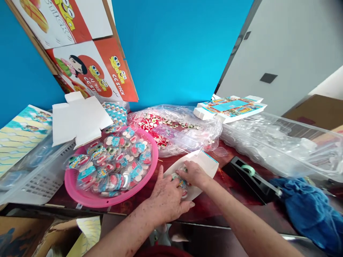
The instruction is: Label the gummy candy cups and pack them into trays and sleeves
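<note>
A small white card box (211,166) with a blue edge lies tilted on the dark red table, in front of me. Inside it are see-through candy packs (183,185), mostly covered by my fingers. My left hand (166,197) curls its fingers over the near packs, with the thumb at the box's near side. My right hand (195,174) grips a pack at the far end, thumb and fingers bent down into the box. To the left, a pink basket (154,167) is heaped with similar packs of red and white candies.
Behind the box lies a plastic bag (209,134) of loose candies. A black tape dispenser (252,182), blue cloth (308,207) and bin of plastic shells (281,142) stand right. Unfolded white card (80,119) and a white crate (40,185) are left.
</note>
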`<state>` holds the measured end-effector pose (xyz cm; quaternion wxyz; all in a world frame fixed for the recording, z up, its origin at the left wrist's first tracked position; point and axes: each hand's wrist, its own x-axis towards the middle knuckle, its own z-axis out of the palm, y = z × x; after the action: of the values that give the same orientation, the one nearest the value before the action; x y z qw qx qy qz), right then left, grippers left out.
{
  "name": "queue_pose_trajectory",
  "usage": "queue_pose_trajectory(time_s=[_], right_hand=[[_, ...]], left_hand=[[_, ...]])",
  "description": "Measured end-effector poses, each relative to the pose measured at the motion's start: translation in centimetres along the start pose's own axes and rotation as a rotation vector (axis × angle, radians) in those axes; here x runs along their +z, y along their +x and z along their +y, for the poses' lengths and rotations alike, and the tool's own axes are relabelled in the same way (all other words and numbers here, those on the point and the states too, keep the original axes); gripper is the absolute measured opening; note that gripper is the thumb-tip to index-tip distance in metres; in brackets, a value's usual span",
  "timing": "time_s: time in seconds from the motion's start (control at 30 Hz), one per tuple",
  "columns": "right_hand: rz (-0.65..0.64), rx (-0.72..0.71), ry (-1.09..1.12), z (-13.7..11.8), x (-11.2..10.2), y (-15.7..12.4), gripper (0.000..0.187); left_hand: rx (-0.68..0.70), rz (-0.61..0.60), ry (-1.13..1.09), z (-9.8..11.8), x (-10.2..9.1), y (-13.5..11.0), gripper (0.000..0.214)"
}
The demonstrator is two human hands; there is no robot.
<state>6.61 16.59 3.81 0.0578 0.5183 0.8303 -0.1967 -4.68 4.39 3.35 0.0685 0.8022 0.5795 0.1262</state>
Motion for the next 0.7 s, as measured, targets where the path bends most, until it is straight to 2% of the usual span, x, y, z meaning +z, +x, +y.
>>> queue_pose_trajectory(time_s=[0.1, 0.27, 0.4, 0.5, 0.6, 0.63, 0.7], right_hand=[[-0.021, -0.055, 0.096, 0.9, 0.3, -0.4, 0.047], [-0.047, -0.091, 0.156, 3.3, -0.5, -1.0, 0.049], [-0.036, -0.140, 0.131, 2.7, 0.1, -1.2, 0.035], [-0.026, -0.200, 0.150, 2.4, 1.3, -1.3, 0.033], [0.025, -0.325, 0.213, 3.6, 2.3, -0.6, 0.033], [0.025, -0.365, 0.230, 4.1, 2.2, -0.3, 0.033], [0.042, -0.369, 0.216, 4.6, 1.2, 0.1, 0.033]], left_hand=[[0.004, -0.014, 0.010, 0.0, -0.2, 0.0, 0.044], [-0.003, -0.062, 0.039, 0.1, -0.5, 0.3, 0.045], [-0.017, -0.093, 0.036, 0.3, -0.6, 0.8, 0.045], [-0.011, -0.080, 0.061, 0.4, -0.2, 1.4, 0.041], [0.048, 0.060, 0.088, 0.0, 0.6, 2.3, 0.039], [0.068, 0.061, 0.084, -0.1, 0.9, 2.5, 0.043], [0.088, -0.023, 0.071, -0.3, 1.4, 2.9, 0.047]])
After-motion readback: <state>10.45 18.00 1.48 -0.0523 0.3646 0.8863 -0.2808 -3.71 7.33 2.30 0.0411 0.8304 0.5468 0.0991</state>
